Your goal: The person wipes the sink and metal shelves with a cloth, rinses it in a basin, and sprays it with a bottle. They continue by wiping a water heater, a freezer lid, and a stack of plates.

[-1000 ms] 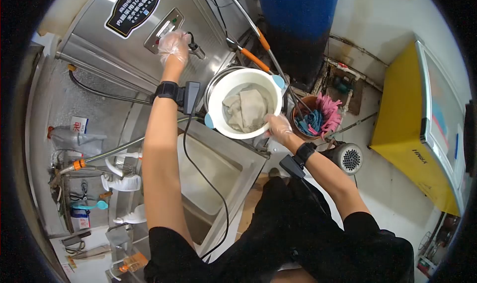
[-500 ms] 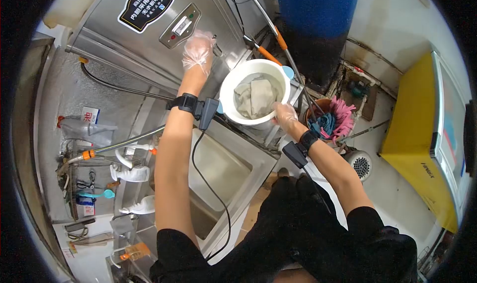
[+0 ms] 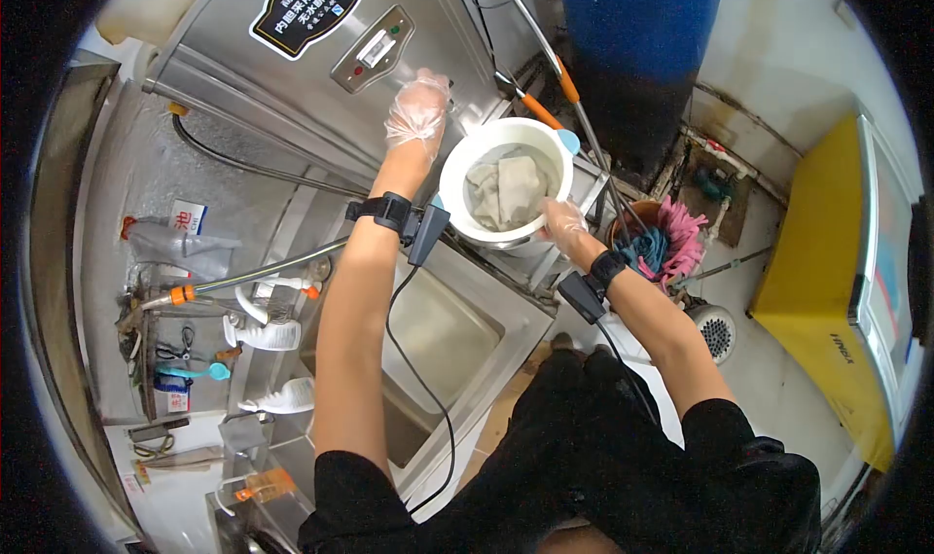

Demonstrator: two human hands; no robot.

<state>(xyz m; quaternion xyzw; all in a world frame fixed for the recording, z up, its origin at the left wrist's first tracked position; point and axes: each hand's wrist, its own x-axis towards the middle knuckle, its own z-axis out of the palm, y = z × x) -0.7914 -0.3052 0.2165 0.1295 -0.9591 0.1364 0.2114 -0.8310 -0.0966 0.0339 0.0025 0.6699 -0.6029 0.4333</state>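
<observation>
A white basin (image 3: 457, 214) with pale blue handles sits below the steel water boiler (image 3: 321, 126). Greyish cloths (image 3: 520, 189) lie in water inside it. My right hand (image 3: 564, 223), in a clear plastic glove, grips the basin's near right rim. My left hand (image 3: 419, 109), also gloved, is up at the boiler's front, closed around the tap, which it mostly hides. The boiler's small indicator panel (image 3: 374, 50) is just above that hand.
A steel sink (image 3: 443, 335) lies below the basin. Mop poles (image 3: 569, 87) lean beside a blue barrel (image 3: 632, 29). A bucket (image 3: 620, 225) holds pink and blue mop heads. Spray bottles (image 3: 268, 335) and a hose (image 3: 258, 277) are at left; a yellow freezer (image 3: 808, 282) stands right.
My left hand has moved right across the boiler's front and onto the tap, which showed beside it before. My right hand keeps its hold on the basin rim. The view has shifted slightly.
</observation>
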